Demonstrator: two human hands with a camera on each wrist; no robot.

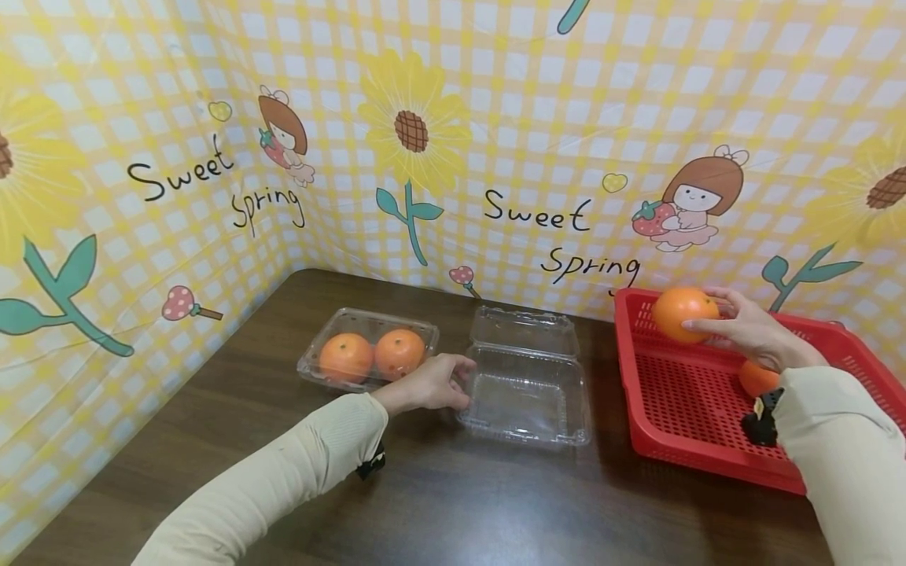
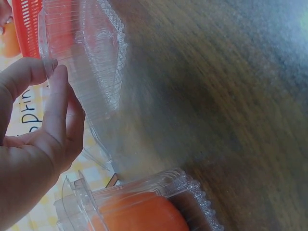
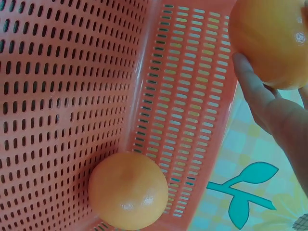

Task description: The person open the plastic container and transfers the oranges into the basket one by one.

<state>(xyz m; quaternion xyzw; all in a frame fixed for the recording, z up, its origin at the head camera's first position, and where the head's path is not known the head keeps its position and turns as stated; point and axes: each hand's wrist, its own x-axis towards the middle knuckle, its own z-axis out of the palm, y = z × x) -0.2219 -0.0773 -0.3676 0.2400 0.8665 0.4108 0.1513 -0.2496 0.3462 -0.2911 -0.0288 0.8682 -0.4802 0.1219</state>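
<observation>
My right hand [image 1: 750,326] grips an orange [image 1: 683,314], held up over the back part of a red plastic basket [image 1: 697,448]. A second orange [image 3: 128,191] lies in that basket, partly behind my right wrist in the head view. With thumb and fingertips my left hand [image 1: 439,384] pinches the left rim of a clear plastic clamshell box [image 1: 524,431]. This box has its lid [image 1: 524,332] folded back toward the wall and nothing inside. Left of it stands another clear box [image 1: 311,368] with its lid down over two oranges [image 1: 345,358].
All of it stands on a dark wooden table [image 1: 453,503]. A yellow checked cloth [image 1: 333,228] with flowers and lettering hangs along the back and left side. The basket's raised walls stand right of the lidded boxes.
</observation>
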